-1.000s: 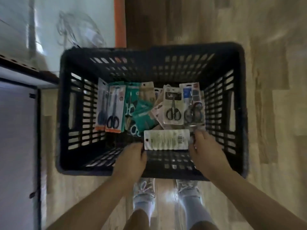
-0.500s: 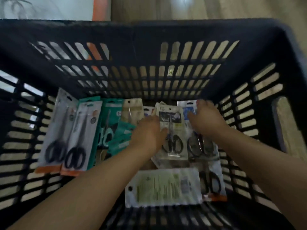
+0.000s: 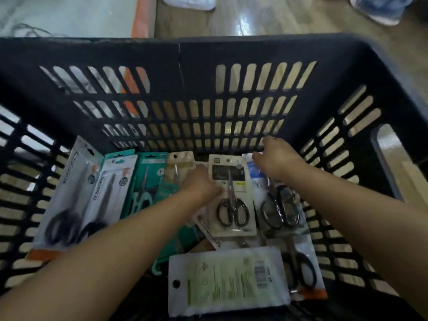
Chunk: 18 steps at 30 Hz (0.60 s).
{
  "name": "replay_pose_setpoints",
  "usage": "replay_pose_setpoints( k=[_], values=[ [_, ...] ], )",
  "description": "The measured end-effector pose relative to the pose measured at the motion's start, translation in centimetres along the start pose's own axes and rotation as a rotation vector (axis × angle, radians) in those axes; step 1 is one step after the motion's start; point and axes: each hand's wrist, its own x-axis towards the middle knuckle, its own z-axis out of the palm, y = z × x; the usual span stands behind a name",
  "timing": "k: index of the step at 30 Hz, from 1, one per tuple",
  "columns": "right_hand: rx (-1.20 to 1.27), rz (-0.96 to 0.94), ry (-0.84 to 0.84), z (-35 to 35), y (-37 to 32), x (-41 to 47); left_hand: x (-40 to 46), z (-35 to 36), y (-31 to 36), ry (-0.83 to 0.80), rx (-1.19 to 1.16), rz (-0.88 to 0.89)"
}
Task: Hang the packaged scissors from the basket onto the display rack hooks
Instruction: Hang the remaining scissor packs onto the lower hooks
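Observation:
A black slotted basket (image 3: 208, 52) fills the view, with several packaged scissors lying on its floor. My left hand (image 3: 199, 184) lies with curled fingers against the left edge of a white-card pack of black-handled scissors (image 3: 232, 200); its grip is hidden. My right hand (image 3: 275, 158) reaches to the far wall, fingertips pinching the top edge of a blue-and-white scissors pack (image 3: 279, 205). A face-down pack with a barcode (image 3: 229, 279) lies nearest me. Two long packs (image 3: 76, 193) lean at the left, beside teal packs (image 3: 146, 181) and a beige pack (image 3: 181, 162). No display rack is in view.
The basket stands on a wooden floor (image 3: 289, 17). An orange-edged white board (image 3: 139, 17) is beyond its far left corner. Pale bags (image 3: 375, 8) lie on the floor at the top right. An orange-based pack (image 3: 303, 269) lies under the face-down one.
My head has dropped close into the basket. Both hands left the face-down pack, which now lies on the floor, and reached further in to the white-card and blue-and-white packs.

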Motion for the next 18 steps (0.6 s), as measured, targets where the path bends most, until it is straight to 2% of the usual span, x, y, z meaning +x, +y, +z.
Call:
replay_pose_setpoints(
  k=[4, 8, 18],
  values=[
    [-0.016, 0.009, -0.053, 0.8, 0.2, -0.6, -0.3, -2.6, -0.7, 0.002, -0.150, -0.092],
    [-0.010, -0.021, -0.120, 1.2, -0.3, -0.4, -0.3, -5.4, -1.5, -0.040, -0.415, -0.162],
    [-0.010, -0.053, -0.220, 2.8, -2.3, -1.5, -0.5, -9.3, -4.9, -0.114, -0.424, -0.198]
  ],
)
